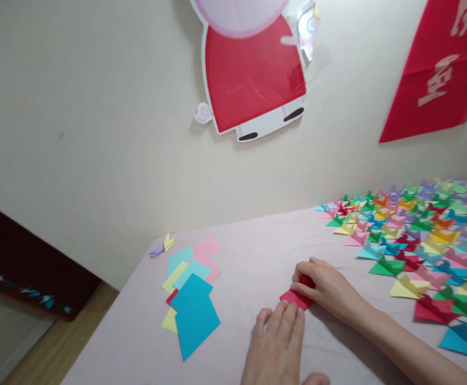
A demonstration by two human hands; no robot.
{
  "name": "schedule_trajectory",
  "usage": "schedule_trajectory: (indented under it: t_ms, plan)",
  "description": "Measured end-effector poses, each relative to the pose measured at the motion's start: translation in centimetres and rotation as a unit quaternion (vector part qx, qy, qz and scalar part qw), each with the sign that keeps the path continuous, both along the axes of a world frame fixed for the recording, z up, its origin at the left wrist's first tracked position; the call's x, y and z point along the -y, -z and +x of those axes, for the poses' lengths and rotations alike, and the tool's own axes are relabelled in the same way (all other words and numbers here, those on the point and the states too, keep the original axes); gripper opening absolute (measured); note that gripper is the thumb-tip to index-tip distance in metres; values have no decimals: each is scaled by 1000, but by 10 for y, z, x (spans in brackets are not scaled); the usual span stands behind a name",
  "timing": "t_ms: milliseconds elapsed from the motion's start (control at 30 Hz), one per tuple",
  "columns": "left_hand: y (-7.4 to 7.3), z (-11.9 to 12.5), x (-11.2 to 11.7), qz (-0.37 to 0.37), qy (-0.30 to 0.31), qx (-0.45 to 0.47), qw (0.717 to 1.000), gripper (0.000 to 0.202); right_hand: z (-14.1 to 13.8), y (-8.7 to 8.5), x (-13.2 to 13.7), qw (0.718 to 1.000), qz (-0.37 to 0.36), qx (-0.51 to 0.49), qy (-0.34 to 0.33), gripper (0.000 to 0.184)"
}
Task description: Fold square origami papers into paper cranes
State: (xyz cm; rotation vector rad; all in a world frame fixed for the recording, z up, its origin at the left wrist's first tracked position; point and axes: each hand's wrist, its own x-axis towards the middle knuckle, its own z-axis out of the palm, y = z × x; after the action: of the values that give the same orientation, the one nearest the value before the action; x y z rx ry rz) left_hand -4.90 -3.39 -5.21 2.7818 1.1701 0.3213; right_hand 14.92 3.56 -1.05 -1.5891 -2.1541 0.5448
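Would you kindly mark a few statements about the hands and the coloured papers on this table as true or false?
1. The left hand and the right hand both touch the red folded paper sheet. True.
2. The flat coloured paper squares lie to the right of both hands. False: they lie to the left.
3. The topmost of those flat squares is yellow. False: it is blue.
4. Many folded coloured paper figures stand on the right part of the pale pink table. True.
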Motion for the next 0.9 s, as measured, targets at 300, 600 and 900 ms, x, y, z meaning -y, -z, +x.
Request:
schedule_trajectory:
  t_ms: [300, 600, 900]
  plan:
    - [-7, 2, 0, -33, -7, -15, 999, 81, -2, 0, 2, 1000, 1, 10, 6, 12]
    - [-3, 0, 0, -9, -1, -14, 1000, 81, -2, 3, 1, 1000, 9, 12, 6, 15]
    - [-2, 3, 0, -28, -12, -11, 999, 79, -3, 6, 2, 999, 23, 19, 24, 13]
